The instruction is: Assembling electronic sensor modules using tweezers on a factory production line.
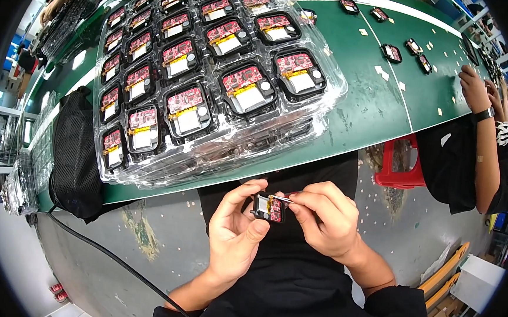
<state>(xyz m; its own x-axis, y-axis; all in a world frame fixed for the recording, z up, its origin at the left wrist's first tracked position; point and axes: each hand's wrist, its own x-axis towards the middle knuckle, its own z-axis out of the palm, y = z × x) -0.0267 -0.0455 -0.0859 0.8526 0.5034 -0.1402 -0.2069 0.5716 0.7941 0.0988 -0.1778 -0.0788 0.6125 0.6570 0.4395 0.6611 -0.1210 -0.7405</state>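
My left hand grips a small black device housing by its edges, over my lap in front of the table. Inside the housing show a red circuit board, a silver-white block and a strip of yellow tape. Fingers of my right hand are pinched round a thin metal tool, whose tip reaches to the upper edge of the board; its exact kind is hard to make out. Beyond my hands, a stack of clear plastic trays holds rows of similar housings, each with a red board and a pale block.
The green table runs across the view. Several loose housings and small pale scraps lie at its far right. A black mesh bag and a black cable are on the left. At right, another person's hand is above the table, near a red stool.
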